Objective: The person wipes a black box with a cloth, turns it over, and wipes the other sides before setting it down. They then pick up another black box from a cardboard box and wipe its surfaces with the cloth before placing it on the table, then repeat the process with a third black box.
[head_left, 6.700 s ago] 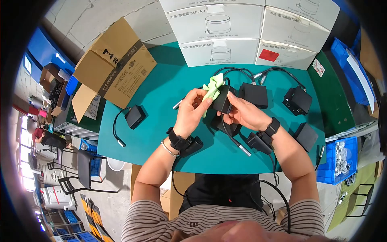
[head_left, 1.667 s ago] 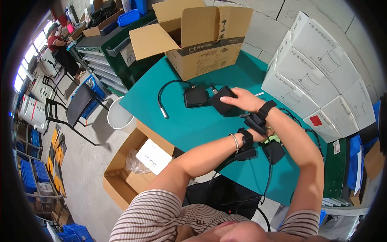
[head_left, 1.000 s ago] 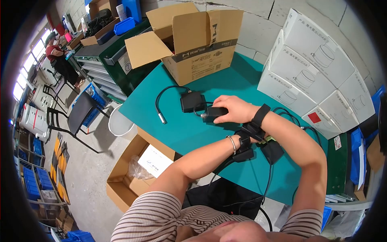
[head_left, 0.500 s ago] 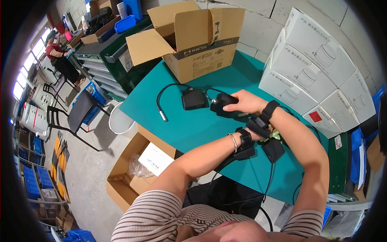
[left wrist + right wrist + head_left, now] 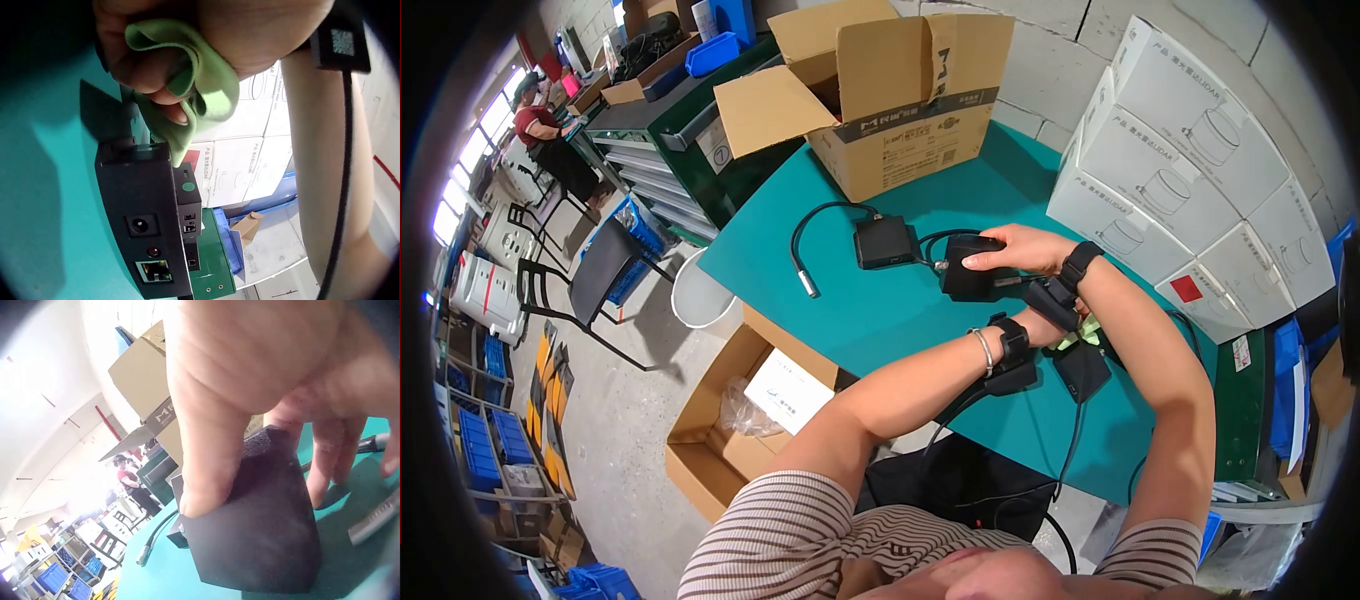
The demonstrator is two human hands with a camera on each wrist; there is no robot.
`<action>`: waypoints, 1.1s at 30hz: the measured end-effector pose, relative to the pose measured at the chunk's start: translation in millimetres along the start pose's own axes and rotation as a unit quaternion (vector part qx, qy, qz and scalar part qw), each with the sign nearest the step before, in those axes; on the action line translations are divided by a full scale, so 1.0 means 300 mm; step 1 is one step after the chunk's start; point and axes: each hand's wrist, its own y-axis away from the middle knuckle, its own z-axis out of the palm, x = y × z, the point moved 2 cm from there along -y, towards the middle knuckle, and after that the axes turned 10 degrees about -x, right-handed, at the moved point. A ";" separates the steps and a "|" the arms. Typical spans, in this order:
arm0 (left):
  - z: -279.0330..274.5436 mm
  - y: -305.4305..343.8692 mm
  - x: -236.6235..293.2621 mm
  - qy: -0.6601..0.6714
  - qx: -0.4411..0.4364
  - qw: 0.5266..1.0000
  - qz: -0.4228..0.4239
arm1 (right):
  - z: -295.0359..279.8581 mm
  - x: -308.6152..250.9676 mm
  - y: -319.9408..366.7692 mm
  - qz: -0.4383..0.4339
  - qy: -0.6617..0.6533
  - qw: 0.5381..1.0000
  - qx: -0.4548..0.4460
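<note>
My right hand (image 5: 1035, 250) grips a black box (image 5: 962, 282) with thumb on top and fingers along its far side. The box lies low over the green table, its cable looped behind it. Just left of it sits a second black box (image 5: 883, 242) with a cable curling toward the front left. My left hand (image 5: 1040, 326) crosses beneath the right forearm and holds a crumpled green cloth (image 5: 215, 84) in curled fingers. Close to the cloth stands another black box (image 5: 139, 219), showing a round power socket and a network port. The right arm partly hides the left hand in the head view.
An open cardboard carton (image 5: 905, 150) stands at the table's back left. White lidar boxes (image 5: 1165, 185) are stacked at the back right. Below the front edge, another carton (image 5: 700, 455) holds a white box and plastic wrap. Cables (image 5: 1070, 455) hang near my lap.
Earlier, both hands held a black box with the cloth against it. My view has since turned left. The right hand's box, tipped on edge a second ago, now lies flatter beside the other box.
</note>
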 end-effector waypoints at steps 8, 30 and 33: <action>0.018 -0.042 -0.062 -0.021 0.024 0.997 0.073 | -0.019 0.020 0.017 -0.040 0.035 0.996 0.067; 0.008 -0.005 -0.037 -0.019 0.017 0.998 0.051 | -0.054 0.042 -0.027 0.023 0.063 0.979 0.194; 0.009 -0.002 -0.054 -0.068 -0.009 0.997 0.045 | -0.026 0.023 -0.030 0.040 -0.011 0.990 0.135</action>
